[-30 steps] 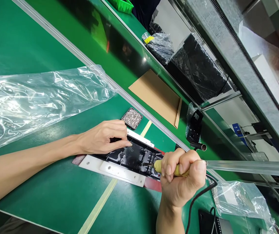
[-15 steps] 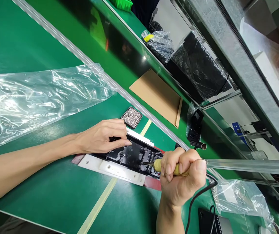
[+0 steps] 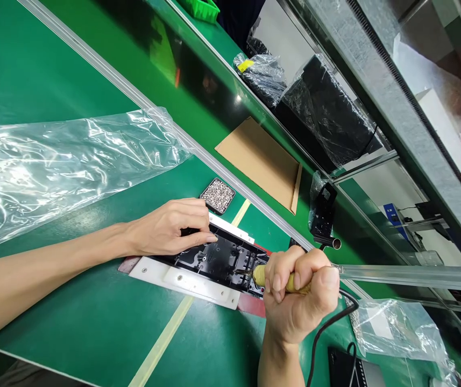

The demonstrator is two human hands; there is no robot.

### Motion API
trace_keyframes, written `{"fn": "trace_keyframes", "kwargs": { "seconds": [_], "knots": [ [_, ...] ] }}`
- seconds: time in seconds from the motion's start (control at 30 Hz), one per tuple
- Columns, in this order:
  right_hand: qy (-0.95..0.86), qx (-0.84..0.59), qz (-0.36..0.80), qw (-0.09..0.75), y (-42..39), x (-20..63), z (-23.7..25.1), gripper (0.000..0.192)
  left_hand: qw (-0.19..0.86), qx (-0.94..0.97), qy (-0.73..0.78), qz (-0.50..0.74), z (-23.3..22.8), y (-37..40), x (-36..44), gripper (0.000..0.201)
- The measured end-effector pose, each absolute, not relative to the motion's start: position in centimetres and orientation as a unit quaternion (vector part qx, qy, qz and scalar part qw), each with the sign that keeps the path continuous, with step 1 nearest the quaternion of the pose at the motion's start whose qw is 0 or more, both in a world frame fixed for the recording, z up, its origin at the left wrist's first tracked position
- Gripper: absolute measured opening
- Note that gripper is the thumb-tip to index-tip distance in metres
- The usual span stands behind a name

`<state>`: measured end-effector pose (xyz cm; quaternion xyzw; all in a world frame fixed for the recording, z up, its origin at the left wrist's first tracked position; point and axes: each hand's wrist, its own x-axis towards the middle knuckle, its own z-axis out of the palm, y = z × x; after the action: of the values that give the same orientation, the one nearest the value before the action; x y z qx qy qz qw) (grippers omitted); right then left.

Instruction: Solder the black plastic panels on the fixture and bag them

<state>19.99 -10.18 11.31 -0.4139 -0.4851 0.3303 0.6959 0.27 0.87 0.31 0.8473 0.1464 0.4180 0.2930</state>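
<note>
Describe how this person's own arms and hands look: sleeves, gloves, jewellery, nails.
Both arms are bare as far as the picture shows, with no sleeve in sight. The left hand and the right hand wear no gloves. No ring, watch or wristband shows on either. The fingernails that show are short and unpainted. The left forearm is long and slim; of the right arm only the wrist shows.

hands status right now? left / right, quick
Left hand: not gripping, fingers pressed flat on the black housing.
Right hand: closed in a fist around the yellow-handled driver, tip at the housing.
</note>
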Motion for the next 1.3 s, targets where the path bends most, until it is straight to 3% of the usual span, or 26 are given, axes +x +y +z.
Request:
{"fn": "trace_keyframes", "kwargs": {
  "seconds": [1.3],
  "knots": [
    [-0.483,-0.408,0.341,0.695,-9.93,20.41,11.26,0.05,0.289,0.852,0.145,0.411,0.13,0.81,0.27,0.02]
  ]
}}
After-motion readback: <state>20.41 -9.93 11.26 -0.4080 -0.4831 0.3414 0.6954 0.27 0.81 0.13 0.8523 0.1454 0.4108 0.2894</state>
